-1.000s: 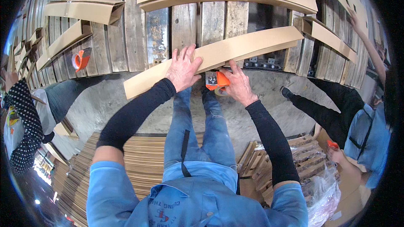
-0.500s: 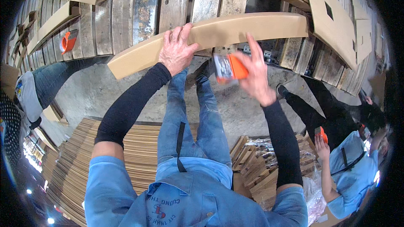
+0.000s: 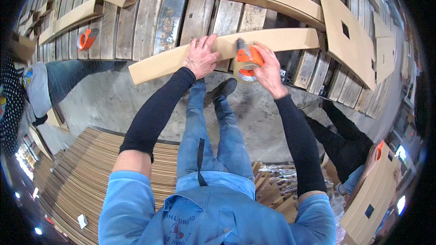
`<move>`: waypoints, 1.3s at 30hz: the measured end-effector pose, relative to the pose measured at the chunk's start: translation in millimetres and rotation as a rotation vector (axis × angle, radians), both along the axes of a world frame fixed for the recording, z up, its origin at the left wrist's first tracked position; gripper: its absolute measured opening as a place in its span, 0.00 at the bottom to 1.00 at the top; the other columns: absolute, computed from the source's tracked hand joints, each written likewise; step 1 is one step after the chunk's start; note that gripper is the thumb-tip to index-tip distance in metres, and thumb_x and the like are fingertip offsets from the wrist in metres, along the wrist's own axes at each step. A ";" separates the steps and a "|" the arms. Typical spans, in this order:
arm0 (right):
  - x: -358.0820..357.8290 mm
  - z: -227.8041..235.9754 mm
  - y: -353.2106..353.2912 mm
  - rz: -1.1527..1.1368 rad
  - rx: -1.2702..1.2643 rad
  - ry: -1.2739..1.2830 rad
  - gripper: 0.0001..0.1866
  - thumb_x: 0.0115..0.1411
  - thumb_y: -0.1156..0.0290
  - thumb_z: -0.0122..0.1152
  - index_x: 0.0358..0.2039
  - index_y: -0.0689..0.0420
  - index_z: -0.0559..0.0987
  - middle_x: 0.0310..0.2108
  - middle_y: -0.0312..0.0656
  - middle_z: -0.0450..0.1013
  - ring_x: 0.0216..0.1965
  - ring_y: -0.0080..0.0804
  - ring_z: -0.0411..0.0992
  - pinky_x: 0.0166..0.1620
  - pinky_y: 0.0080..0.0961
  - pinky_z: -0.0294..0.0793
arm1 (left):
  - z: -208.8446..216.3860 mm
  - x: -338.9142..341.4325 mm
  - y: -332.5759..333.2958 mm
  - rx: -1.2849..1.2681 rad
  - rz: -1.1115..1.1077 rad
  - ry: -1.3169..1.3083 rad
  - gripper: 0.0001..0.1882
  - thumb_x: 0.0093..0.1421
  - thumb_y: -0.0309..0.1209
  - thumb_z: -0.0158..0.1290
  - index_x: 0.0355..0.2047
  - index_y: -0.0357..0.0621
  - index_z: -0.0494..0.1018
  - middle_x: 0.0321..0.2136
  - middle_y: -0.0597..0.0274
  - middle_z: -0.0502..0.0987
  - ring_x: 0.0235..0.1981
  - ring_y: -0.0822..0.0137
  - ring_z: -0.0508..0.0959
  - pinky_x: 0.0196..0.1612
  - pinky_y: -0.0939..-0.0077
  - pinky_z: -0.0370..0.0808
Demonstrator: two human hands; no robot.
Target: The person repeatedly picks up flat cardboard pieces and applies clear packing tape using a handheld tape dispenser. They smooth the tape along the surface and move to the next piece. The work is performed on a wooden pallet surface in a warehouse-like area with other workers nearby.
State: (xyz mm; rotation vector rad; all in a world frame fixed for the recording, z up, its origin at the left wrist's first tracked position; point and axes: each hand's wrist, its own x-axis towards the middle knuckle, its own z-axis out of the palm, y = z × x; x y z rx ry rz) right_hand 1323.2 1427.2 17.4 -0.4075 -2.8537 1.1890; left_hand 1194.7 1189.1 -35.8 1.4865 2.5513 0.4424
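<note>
A: Head view: what surface and room are shown?

B: A table (image 3: 195, 20) of worn wooden slats; beyond its near edge, a grey concrete floor (image 3: 120, 95) and, at lower left, stacked cardboard sheets (image 3: 100, 168).

A: And the work?

B: A long, narrow, plain brown cardboard piece (image 3: 227, 46) lies aslant on the table, its left end overhanging. The left hand (image 3: 201, 57) rests on it; whether it grips cannot be told. The right hand (image 3: 269, 69) grasps an orange tape dispenser (image 3: 247, 56), slightly blurred, over the piece.

Left fingers (image 3: 210, 41) on long cardboard piece (image 3: 227, 46); right fingers (image 3: 264, 53) grip orange tape dispenser (image 3: 248, 56)
</note>
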 end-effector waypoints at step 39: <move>27.7 34.8 -11.9 0.080 0.217 -0.026 0.24 0.52 0.70 0.69 0.51 0.58 0.83 0.62 0.49 0.71 0.51 0.50 0.79 0.52 0.38 0.80 | 10.4 -19.5 38.2 -0.082 0.083 -0.089 0.33 0.49 0.35 0.63 0.59 0.55 0.72 0.65 0.51 0.62 0.57 0.47 0.72 0.53 0.42 0.73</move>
